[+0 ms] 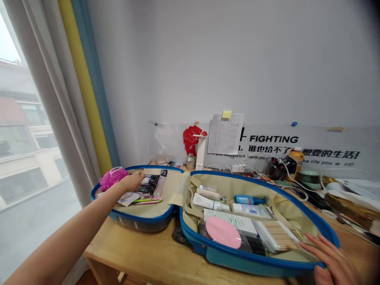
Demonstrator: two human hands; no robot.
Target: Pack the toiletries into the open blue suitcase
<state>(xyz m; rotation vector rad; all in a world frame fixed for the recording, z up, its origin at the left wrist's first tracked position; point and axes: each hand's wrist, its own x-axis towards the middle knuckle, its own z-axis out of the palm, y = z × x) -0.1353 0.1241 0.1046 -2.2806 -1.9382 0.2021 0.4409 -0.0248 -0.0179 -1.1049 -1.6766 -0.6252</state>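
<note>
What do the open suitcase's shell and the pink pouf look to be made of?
The suitcase shell looks like glossy moulded hard plastic, going by its smooth, shiny curved wall. The pink bath pouf seems to be soft nylon mesh, judging by its frilly, netted folds.

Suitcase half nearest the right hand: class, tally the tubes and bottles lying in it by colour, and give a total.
White or cream tubes and bottles: 4
Blue bottle: 1
Total: 5
</note>
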